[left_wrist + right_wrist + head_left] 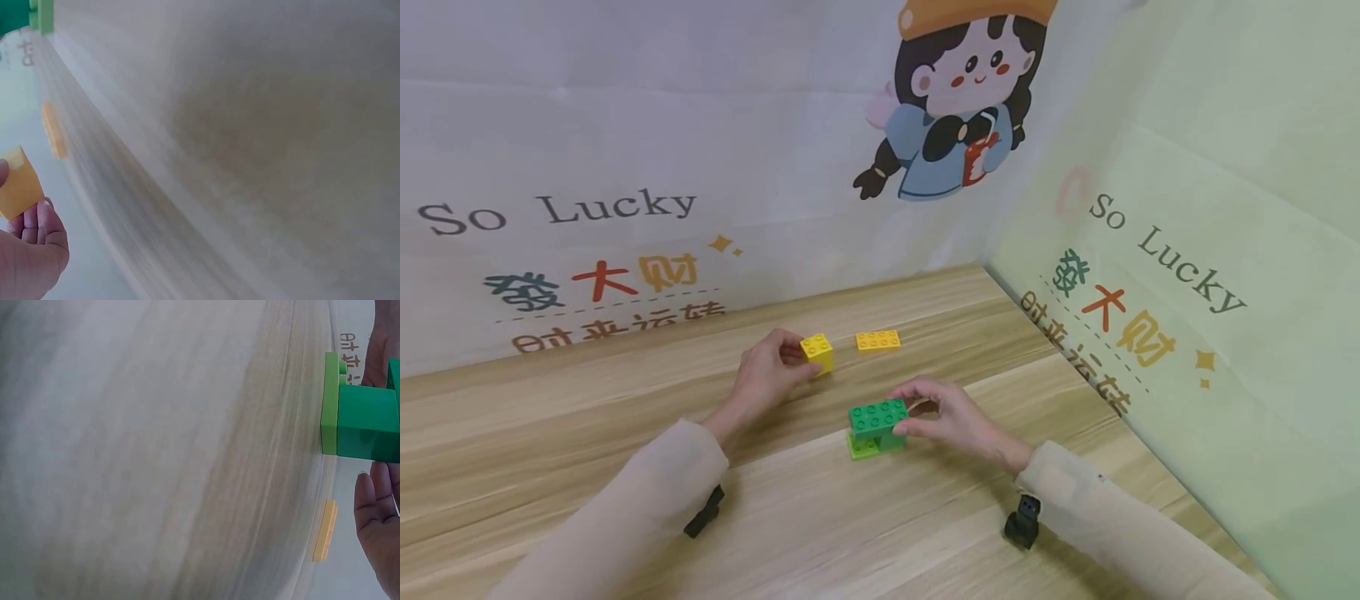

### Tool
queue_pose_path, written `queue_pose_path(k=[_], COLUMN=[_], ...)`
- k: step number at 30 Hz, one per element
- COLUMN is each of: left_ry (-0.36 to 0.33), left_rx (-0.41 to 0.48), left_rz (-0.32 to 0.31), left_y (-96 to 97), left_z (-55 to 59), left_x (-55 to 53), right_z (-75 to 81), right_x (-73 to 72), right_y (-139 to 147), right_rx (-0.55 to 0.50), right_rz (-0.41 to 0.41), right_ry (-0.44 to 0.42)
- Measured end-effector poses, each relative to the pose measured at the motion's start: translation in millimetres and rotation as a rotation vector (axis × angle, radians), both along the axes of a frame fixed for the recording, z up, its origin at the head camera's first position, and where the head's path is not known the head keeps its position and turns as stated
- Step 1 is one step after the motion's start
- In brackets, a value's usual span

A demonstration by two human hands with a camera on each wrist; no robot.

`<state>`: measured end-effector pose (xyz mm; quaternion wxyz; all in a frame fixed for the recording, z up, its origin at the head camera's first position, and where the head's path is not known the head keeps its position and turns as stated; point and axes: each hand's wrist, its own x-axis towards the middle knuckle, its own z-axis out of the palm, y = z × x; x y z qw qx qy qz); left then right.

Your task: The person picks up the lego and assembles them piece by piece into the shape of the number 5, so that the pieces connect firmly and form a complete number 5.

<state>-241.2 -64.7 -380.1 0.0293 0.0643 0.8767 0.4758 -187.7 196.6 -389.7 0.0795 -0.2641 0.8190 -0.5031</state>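
Note:
My left hand (pixel 766 368) pinches a square yellow toy building brick (pixel 822 360) between thumb and fingers, its studs facing up. The left wrist view shows the smooth side of that yellow brick (pixel 22 187). Nearer to me and to the right, my right hand (pixel 953 423) grips the right end of a small green brick stack (pixel 880 417), thumb in front and fingers behind. A long green brick lies on top, over a square green brick (pixel 367 422) that stands on a light green plate (pixel 330 409). Studs show on the plate's uncovered left part.
A flat orange-yellow plate (pixel 877 340) with studs lies on the wooden table (pixel 587 467), right of the yellow brick and beyond the green stack. Printed cloth walls (pixel 790 167) rise behind the table and along its right edge.

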Motion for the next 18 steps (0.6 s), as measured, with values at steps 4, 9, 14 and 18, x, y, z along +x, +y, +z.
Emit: queue_pose_path(k=[4, 9, 14, 18], left_ry=[-0.002, -0.014, -0.044, -0.035], left_rx=[0.062, 0.123, 0.176, 0.212], left_rz=[-0.025, -0.054, -0.067, -0.090], left_y=[-1.1, 0.7, 7.3, 13.9], left_z=[3.5, 7.0, 8.1, 11.1], left_x=[13.1, 29.7, 43.1, 52.2], right_z=[0.3, 0.3, -0.1, 0.9], right_x=[-0.1, -0.7, -1.1, -0.1], right_y=[1, 1, 3, 2], right_rx=[-0.002, 0.002, 0.003, 0.001], right_rz=[0.004, 0.003, 0.006, 0.014], right_ry=[0.004, 0.009, 0.008, 0.005])
